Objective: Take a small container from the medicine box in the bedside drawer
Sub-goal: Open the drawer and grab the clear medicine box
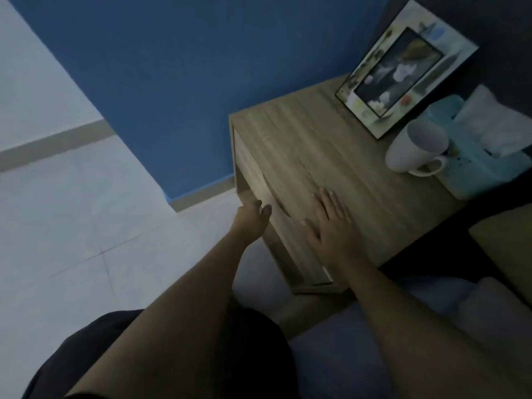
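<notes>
A wooden bedside table [331, 145] stands against the blue wall. Its drawer front [259, 180] faces left and looks shut, so the medicine box and the small container are hidden. My left hand [253, 216] is at the drawer front near the curved handle cut-out [276, 197], with its fingers curled toward the edge; whether they grip it is unclear. My right hand [331, 223] lies flat, fingers spread, on the tabletop near its front edge, holding nothing.
On the tabletop's far right stand a picture frame [403, 70], a white mug [417, 148] and a pale blue tissue box [478, 151]. A bed with pillows [501, 249] lies to the right. Pale tiled floor [86, 226] spreads to the left.
</notes>
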The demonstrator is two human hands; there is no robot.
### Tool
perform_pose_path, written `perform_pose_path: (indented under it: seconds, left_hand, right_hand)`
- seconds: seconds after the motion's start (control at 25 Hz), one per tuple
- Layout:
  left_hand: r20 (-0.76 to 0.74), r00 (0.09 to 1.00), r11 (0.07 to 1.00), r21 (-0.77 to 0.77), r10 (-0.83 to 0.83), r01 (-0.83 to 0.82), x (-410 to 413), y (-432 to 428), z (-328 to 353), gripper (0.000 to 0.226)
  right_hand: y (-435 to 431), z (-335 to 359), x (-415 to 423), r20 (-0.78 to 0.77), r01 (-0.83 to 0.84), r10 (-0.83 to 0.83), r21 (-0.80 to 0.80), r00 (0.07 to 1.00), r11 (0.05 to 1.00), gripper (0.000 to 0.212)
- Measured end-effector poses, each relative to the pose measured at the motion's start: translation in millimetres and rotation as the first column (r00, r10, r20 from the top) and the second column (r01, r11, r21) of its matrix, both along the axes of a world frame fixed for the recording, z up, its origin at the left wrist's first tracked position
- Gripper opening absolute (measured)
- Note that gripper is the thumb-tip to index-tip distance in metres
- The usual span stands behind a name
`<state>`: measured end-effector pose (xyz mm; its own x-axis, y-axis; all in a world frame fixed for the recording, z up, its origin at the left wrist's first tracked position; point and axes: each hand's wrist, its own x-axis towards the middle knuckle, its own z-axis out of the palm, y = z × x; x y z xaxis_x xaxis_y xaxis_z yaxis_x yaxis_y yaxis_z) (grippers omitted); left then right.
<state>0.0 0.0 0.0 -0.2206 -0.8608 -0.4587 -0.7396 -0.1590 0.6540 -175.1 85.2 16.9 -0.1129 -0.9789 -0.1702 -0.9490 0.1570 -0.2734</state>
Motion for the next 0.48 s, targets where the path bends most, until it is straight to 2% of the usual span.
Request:
perform_pose_path:
  seconds: [0.12, 0.32, 0.48]
  left_hand:
    - [-0.023, 0.994, 0.989, 0.106, 0.106, -0.103, -17.1, -15.4, -18.4, 0.060]
    - [-0.258, 0.920, 0.952, 0.168, 0.295, -0.258, -31.1, -24.1, -30.3, 0.039]
    - [-0.293, 0.892, 0.935, 0.193, 0.344, -0.297, -26.0, -27.4, -32.1, 0.036]
  right_hand:
    - [-1.6, -0.6, 0.6, -0.034, 0.010, -0.012, -0.056, 0.999, 0.998, 0.068]
    - [-2.5, -4.6, -3.8, -0.014, 0.012, -0.013, -0.049, 1.000, 0.999, 0.067]
    - [-2.1, -5.2, -2.4, -0.010, -0.004, 0.004, -0.039, 1.000, 0.999, 0.067]
